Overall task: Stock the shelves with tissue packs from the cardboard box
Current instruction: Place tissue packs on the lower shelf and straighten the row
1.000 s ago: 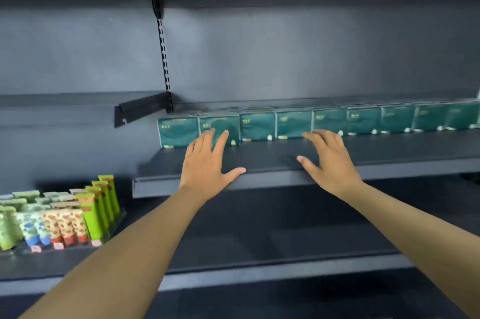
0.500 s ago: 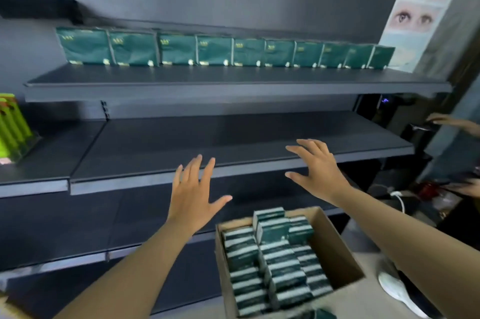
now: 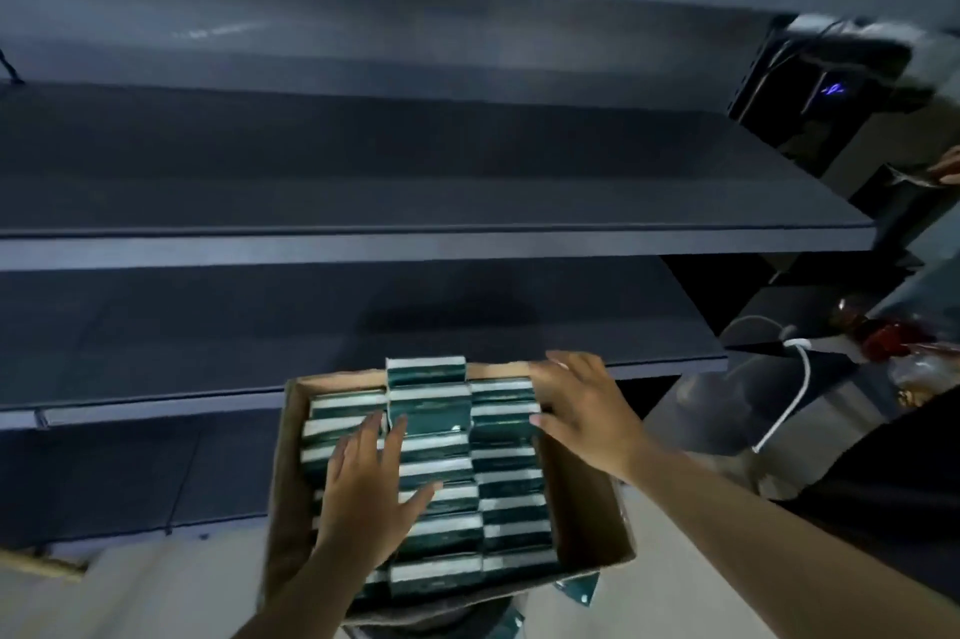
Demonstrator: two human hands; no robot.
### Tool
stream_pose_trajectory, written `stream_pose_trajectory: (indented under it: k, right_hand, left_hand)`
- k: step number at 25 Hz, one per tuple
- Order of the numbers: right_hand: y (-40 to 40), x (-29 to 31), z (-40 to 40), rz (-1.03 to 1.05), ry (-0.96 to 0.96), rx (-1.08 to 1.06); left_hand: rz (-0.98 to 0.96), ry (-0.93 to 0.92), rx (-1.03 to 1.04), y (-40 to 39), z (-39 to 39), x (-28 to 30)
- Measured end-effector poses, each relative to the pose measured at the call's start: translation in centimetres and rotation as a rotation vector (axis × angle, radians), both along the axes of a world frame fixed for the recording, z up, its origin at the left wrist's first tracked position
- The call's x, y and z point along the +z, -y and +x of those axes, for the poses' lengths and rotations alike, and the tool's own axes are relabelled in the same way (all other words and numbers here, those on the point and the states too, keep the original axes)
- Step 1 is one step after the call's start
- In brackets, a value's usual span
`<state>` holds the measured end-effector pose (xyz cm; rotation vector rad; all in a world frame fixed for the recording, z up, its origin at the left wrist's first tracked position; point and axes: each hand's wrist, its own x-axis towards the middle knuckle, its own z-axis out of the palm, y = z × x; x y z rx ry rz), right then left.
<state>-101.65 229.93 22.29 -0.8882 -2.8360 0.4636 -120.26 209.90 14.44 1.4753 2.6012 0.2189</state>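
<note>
The tissue packs (image 3: 441, 472) were found stacked in the cardboard box (image 3: 587, 524) below the shelves (image 3: 415, 243). The left hand (image 3: 366, 493) and right hand (image 3: 584, 409) were laid flat on them, each grip released. Dislodgement of the raised pack was judged likely if gathered carelessly.

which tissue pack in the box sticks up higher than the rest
The pack at the far end of the middle row, against the back wall of the cardboard box. Its top rises above the box rim, while the other packs sit lower.

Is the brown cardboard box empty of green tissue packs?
No, the brown cardboard box holds rows of green tissue packs under both hands.
</note>
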Motion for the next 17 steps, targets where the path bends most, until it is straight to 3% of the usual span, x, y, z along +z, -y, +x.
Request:
stream_pose_trajectory:
  k: [4, 8, 17]
  right_hand:
    - [-3.9, -7.2, 0.7, -0.133, 0.073, 0.100]
    - [-4.8, -13.3, 0.1, -0.207, 0.075, 0.130]
    - [-6.5, -19.3, -1.5, -0.127, 0.025, 0.091]
  left_hand:
    - [-0.128, 0.039, 0.052, -3.1, 4.1, -6.7]
    - [-0.139, 0.001, 0.077, -4.7, 4.9, -11.1]
    - [-0.066, -0.128, 0.025, -4.2, 5.2, -14.2]
